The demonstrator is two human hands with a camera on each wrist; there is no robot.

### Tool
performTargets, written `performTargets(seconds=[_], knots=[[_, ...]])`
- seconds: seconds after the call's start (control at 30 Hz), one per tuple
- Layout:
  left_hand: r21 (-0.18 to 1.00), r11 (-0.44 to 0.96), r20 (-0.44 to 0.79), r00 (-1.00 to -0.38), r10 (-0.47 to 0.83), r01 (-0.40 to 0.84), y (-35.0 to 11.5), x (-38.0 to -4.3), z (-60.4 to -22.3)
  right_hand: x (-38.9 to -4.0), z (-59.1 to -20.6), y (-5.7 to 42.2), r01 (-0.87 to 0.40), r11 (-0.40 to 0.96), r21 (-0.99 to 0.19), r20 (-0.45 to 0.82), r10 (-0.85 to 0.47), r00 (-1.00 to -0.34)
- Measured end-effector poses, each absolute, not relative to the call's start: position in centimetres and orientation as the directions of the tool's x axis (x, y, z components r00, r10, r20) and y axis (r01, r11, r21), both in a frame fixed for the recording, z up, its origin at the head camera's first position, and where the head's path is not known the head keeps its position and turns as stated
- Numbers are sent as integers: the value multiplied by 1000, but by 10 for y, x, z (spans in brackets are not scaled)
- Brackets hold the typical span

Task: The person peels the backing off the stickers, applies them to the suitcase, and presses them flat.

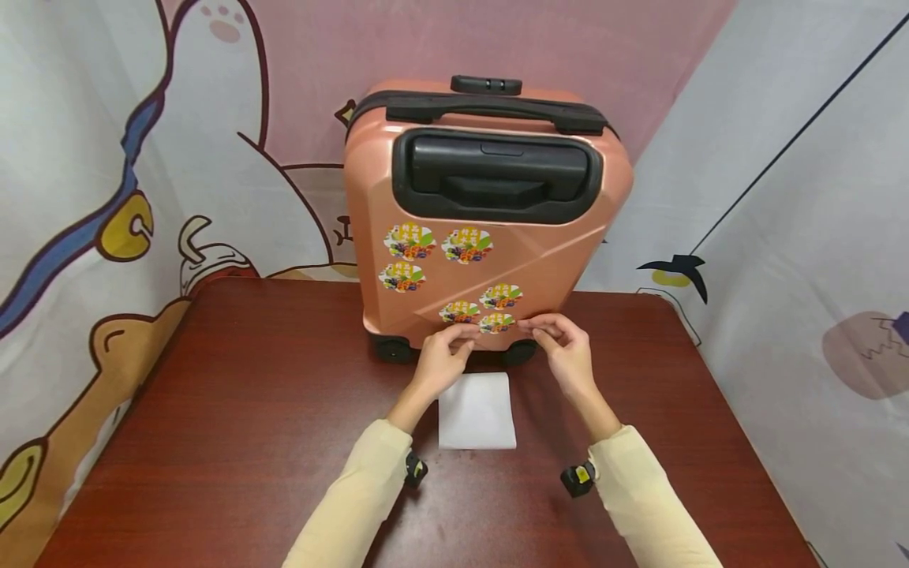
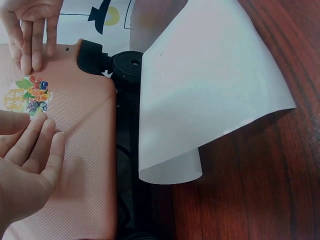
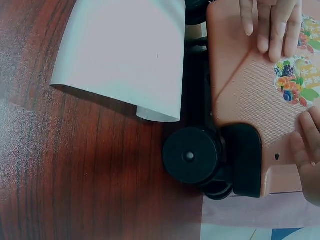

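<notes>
A salmon-pink hard-shell suitcase (image 1: 426, 189) stands upright on the table. Round fruit-print stickers are on its front, a group of three to the upper left and others lower down. Near the bottom edge, one fruit sticker (image 1: 496, 323) lies between the two hands, against or close to the shell. My left hand (image 1: 442, 361) pinches its left edge with thumb and fingertips. At the opposite edge my right hand (image 1: 570, 356) holds it the same way. The left wrist view shows this sticker (image 2: 31, 95) with fingertips at both edges; the right thumb is hidden there.
A white paper sheet (image 1: 476, 410) with a curled edge lies on the dark red wooden table (image 1: 270, 442) before the suitcase. The suitcase's black wheels (image 3: 191, 155) rest at its base. Behind stands a wall covering with cartoon drawings (image 1: 305, 63).
</notes>
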State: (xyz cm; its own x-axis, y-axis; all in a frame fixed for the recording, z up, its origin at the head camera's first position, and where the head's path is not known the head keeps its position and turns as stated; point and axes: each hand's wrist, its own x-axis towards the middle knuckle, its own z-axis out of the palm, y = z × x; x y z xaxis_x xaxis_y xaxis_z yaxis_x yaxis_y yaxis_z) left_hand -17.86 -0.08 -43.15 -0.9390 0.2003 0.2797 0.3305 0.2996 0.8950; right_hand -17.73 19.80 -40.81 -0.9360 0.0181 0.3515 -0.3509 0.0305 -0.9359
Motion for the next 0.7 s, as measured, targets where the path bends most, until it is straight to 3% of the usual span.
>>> performTargets(seconds=[0.4,0.7], knots=[[894,320,262,-945,193,313,-10,-177,-431,-172,-406,202,-325,21,-946,325,8,-946],[907,291,267,-949,166,306,-25,-172,-436,-164,-403,201,-266,156,-951,269,-5,-963]])
